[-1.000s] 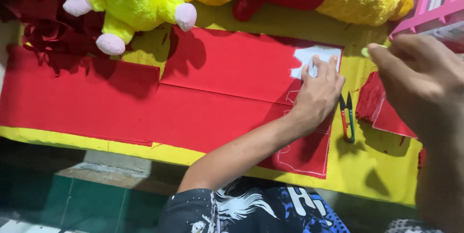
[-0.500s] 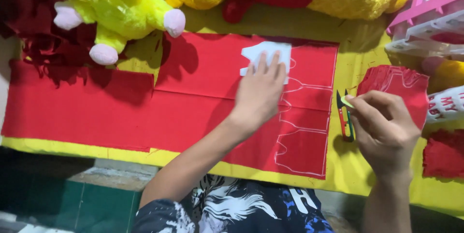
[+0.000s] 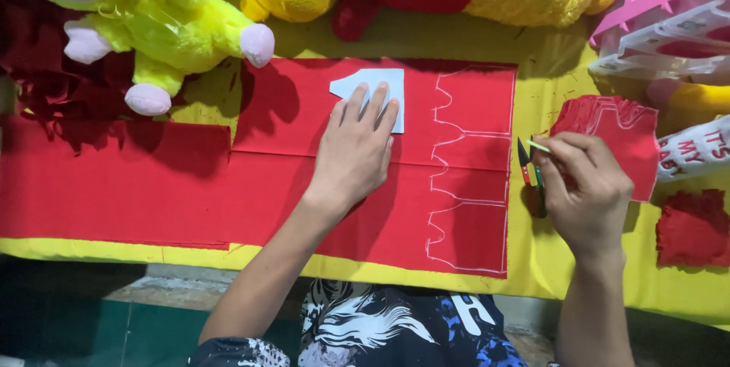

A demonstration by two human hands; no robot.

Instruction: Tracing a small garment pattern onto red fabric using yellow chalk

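Your left hand [image 3: 353, 150] lies flat, fingers spread, pressing the pale paper template [image 3: 370, 93] onto the red felt sheet [image 3: 289, 184] at frame centre. Your right hand [image 3: 582, 192] pinches a thin pale chalk stick [image 3: 538, 146] above the small snips [image 3: 530, 177].

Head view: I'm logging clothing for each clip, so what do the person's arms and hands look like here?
Both forearms are bare, with no sleeves reaching them, and the left hand and right hand wear no gloves, rings or watch. The only clothing is a dark blue and black top with white swirling print.
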